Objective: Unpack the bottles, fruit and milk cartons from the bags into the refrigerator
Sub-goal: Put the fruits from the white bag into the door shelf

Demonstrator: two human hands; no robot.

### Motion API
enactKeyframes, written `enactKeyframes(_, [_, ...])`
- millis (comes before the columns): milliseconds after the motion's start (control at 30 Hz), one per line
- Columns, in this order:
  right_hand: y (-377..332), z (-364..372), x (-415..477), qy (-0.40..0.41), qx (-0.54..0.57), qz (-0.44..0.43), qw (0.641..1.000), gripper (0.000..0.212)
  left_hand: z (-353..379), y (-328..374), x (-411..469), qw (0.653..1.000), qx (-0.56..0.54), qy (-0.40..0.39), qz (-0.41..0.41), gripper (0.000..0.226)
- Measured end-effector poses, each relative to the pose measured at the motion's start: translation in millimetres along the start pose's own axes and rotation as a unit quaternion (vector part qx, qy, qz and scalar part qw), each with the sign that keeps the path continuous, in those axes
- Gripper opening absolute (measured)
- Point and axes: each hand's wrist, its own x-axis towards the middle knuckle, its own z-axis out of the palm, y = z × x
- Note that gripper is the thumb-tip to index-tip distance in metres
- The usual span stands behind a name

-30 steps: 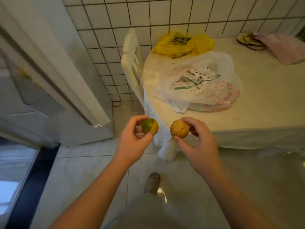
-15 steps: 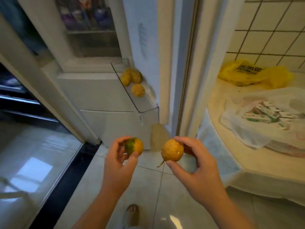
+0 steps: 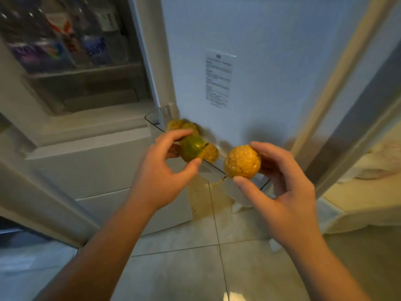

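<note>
My left hand (image 3: 160, 170) grips a green-and-orange fruit (image 3: 192, 148) between thumb and fingers, right over the clear door shelf (image 3: 152, 120) of the open refrigerator door (image 3: 260, 61). My right hand (image 3: 280, 183) grips a rough orange fruit (image 3: 242, 161) just to the right, above the same shelf's front end. Three orange fruits lie in the shelf: two at its far end (image 3: 182, 126) and one (image 3: 211, 152) partly hidden behind the green fruit.
The refrigerator interior (image 3: 71, 61) at upper left holds blurred bottles and packs behind a shelf rail. White drawer fronts (image 3: 86, 170) stand below. A cloth-covered table edge (image 3: 368, 192) is at the right. Tiled floor (image 3: 195, 268) lies underfoot.
I have turned from the table toward the refrigerator and stepped closer. Both hands, each with its fruit, have risen to the door shelf.
</note>
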Motion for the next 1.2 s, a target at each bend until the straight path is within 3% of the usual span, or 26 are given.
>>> enactKeyframes(200, [-11.2, 7.2, 19.6, -0.024, -0.190, 0.042, 0.981, 0.048, 1.8, -9.8, 49.2, 0.988, 0.020, -0.152, 0.000, 0.051])
enactKeyframes(367, [-27.8, 11.1, 46.8, -0.155, -0.427, 0.095, 0.886, 0.050, 8.9, -6.9, 82.3, 0.960, 0.076, -0.269, -0.004, 0.049])
enactKeyframes(467, [-30.7, 19.0, 60.7, -0.223, -0.515, 0.157, 0.813, 0.036, 15.6, -3.6, 98.3, 0.929, 0.127, -0.348, -0.002, 0.049])
enactKeyframes(600, [-20.8, 31.1, 70.9, -0.291, -0.557, 0.218, 0.746, 0.007, 30.3, 0.6, 110.6, 0.879, 0.200, -0.432, 0.015, 0.041])
enactKeyframes(733, [-9.2, 38.8, 77.7, -0.332, -0.557, 0.242, 0.722, 0.008, 46.1, 1.7, 115.2, 0.842, 0.241, -0.483, 0.015, 0.035])
enactKeyframes(900, [-0.3, 37.5, 79.9, -0.338, -0.560, 0.251, 0.714, 0.018, 50.7, 1.9, 117.1, 0.829, 0.274, -0.487, 0.013, 0.033])
enactKeyframes(967, [1.2, 34.0, 78.1, -0.319, -0.553, 0.249, 0.728, 0.024, 45.0, -2.6, 119.7, 0.835, 0.263, -0.483, 0.013, 0.049])
enactKeyframes(1067, [0.5, 26.1, 72.7, -0.298, -0.516, 0.222, 0.772, 0.042, 32.0, -7.3, 115.6, 0.873, 0.218, -0.436, 0.008, 0.070])
enactKeyframes(1200, [-1.7, 16.2, 58.9, -0.236, -0.432, 0.123, 0.862, 0.045, 21.5, -16.4, 97.3, 0.929, 0.176, -0.325, 0.025, 0.055])
